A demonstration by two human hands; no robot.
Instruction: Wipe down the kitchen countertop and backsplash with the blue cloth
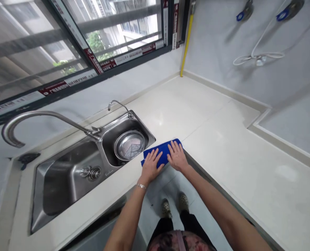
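Observation:
A blue cloth (163, 150) lies flat on the cream countertop (223, 139), at the front edge of the corner, just right of the sink. My left hand (151, 166) rests palm down on the cloth's left part with its fingers spread. My right hand (176, 156) lies flat on the cloth's right part, fingers stretched out. The two hands sit side by side, almost touching. Both hands cover much of the cloth.
A steel double sink (73, 174) sits to the left, with a round metal strainer basket (130, 145) in its small right bowl. A curved tap (39, 118) arches over it. A window, a yellow pipe (186, 42) and a white hose (262, 56) line the walls behind.

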